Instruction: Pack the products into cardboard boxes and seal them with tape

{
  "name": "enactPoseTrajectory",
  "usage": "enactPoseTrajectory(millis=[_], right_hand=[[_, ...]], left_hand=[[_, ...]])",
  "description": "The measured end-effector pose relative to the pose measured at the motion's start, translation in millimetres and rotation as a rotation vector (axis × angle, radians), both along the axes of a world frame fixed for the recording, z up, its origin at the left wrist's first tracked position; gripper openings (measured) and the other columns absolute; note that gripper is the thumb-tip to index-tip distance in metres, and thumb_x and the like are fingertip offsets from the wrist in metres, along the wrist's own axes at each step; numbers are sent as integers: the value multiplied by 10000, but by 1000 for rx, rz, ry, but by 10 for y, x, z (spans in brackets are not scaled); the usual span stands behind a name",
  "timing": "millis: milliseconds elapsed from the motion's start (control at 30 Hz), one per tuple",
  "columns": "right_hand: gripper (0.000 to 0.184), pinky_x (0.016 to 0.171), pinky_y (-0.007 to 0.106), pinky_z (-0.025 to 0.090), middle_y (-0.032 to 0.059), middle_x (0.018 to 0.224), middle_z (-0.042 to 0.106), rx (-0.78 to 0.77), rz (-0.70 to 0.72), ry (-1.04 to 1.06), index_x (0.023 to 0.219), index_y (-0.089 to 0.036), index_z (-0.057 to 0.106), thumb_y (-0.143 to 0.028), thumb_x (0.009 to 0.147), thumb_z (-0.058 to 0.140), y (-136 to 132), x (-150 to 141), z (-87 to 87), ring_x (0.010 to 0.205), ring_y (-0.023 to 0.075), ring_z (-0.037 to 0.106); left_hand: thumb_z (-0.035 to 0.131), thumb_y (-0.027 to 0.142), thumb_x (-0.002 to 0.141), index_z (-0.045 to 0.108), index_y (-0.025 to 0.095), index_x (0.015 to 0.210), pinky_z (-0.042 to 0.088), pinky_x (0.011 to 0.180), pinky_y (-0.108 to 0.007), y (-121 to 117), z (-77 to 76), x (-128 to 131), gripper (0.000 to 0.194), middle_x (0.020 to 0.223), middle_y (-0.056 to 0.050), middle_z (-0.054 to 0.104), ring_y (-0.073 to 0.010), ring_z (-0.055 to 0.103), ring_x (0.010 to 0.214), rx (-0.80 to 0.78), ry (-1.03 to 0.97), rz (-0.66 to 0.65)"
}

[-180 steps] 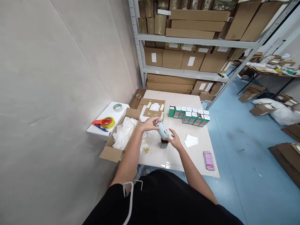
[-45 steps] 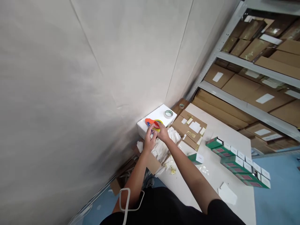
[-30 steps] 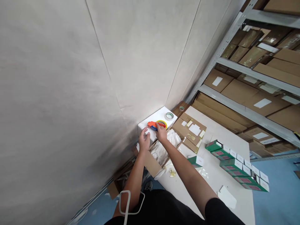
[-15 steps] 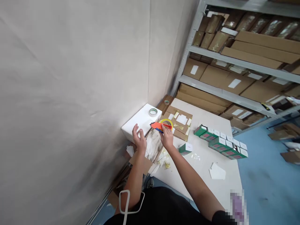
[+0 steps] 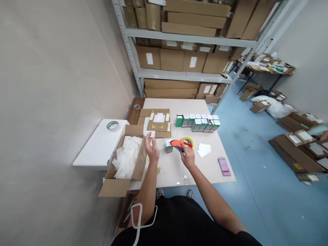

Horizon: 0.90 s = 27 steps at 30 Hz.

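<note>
My right hand (image 5: 188, 157) is closed around an orange tape dispenser (image 5: 176, 143) with a blue and red handle, fitted with a yellow roll of tape. Raised over the table, my left hand (image 5: 153, 150) holds nothing, its fingers apart. A single small green-and-white box (image 5: 168, 148) stands on the table between my hands, partly behind the dispenser. Left of my left hand is an open cardboard carton (image 5: 138, 167) filled with crumpled white packing material (image 5: 128, 155). Behind my hands lies a flat taped piece of cardboard (image 5: 160, 125).
Rows of green-and-white boxes (image 5: 197, 123) stand at the table's back right. White paper pieces (image 5: 204, 149) and a blurred purple item (image 5: 223, 166) lie right. A tape roll (image 5: 112, 125) rests on a white block (image 5: 97, 147). Metal shelving (image 5: 184, 75) stands behind; cartons (image 5: 294, 153) sit on the floor.
My view has swung to the right, bringing the filled carton and the floor at right into sight. My right hand still grips the tape dispenser; my left remains open.
</note>
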State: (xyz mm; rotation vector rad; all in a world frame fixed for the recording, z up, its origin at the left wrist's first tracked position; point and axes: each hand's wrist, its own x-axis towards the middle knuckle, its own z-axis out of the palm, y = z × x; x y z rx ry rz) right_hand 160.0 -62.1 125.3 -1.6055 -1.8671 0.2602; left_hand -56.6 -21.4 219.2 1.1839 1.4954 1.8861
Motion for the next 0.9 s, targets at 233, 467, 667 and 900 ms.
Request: enactPoseTrajectory(millis=[233,467,667,900], right_hand=[[446,1034,471,419,136,1153,669,-101,-163,-84,1414,-177,582,-204,994,435,-598,1286,-599,1106,311,574],[594,1085,437,328,161,1281,631,-631,-267,-205,1495,-186,501,-88,915,423,-1126,2234,-1308,1234,320,514],[768,1135,477,260,163,1544,497,-1026,-257,-163,1632,-218,291,-54,894,426,-1263,2460,-1522,1403,325,434],[625,1021,443,373,214,1443,556,-894,-370,-163,1562,-153,418,-177,939,462,-1016,2311,-1272,1314,362,516]], left_hand=[[589,492,1000,632,203,1355,437,1161,-377,-118,-137,1119,460,1385,-135,657,-245,600,1328,-105,-4,-164],[633,518,966,638,206,1334,464,1124,-387,-310,-312,1772,483,1366,-141,658,-251,619,1284,-161,-1,-233],[656,549,933,659,215,1289,507,1059,-399,-357,-469,1867,488,1383,-136,651,-271,607,1292,-341,72,-334],[653,536,929,667,217,1288,531,1029,-416,-319,-431,1801,480,1369,-124,663,-269,628,1243,-431,126,-411]])
